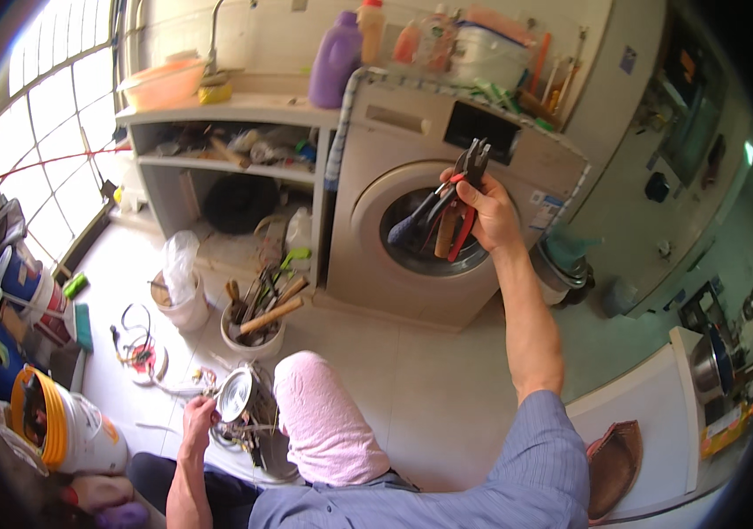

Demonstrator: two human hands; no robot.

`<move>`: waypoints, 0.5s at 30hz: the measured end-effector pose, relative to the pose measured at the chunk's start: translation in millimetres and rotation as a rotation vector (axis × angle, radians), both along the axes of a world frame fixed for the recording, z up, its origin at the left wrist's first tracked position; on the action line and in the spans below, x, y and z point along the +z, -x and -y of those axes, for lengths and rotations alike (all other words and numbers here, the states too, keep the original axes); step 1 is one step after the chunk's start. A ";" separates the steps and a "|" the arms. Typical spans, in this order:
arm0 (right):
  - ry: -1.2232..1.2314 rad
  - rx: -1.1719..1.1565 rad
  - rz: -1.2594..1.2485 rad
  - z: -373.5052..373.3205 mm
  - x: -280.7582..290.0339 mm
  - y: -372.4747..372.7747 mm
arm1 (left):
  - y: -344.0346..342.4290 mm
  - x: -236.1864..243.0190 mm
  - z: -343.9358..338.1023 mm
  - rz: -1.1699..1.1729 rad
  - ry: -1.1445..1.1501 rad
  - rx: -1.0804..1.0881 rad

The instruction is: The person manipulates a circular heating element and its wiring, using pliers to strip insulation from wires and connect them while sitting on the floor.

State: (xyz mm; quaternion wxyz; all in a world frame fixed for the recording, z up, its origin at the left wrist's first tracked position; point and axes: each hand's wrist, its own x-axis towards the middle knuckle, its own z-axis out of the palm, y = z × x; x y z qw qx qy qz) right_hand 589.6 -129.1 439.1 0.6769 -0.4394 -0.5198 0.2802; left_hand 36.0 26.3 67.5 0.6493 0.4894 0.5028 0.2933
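Floor's (pixel 412 370) left edge: white bucket with yellow rim (pixel 96 438). Tabletop's (pixel 262 111) left corner: orange basin (pixel 163 85). Left hand (pixel 198 425) low near floor, fingers drawn together just beside round silvery disc (pixel 235 395); cannot tell whether anything is pinched. Wires (pixel 257 434) heaped about disc. Tool bucket (pixel 257 350), wooden handles sticking out, near washing machine's (pixel 394 128) lower left corner. Tabletop's right end: purple bottle (pixel 335 63). Right hand (pixel 493 216) raised before washing machine's door, gripping several hand tools, among them black pliers (pixel 473 160).
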 end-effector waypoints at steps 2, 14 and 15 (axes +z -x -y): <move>0.046 0.078 -0.089 -16.7 -39.1 12.7 | 3.6 -0.1 3.0 0.031 -0.017 -0.007; 0.973 -0.045 -0.106 -65.0 -407.9 24.9 | 15.9 8.6 22.4 -0.016 0.083 0.031; 1.087 -0.083 -0.043 -55.0 -450.2 29.1 | 18.9 3.5 22.7 -0.007 0.108 0.047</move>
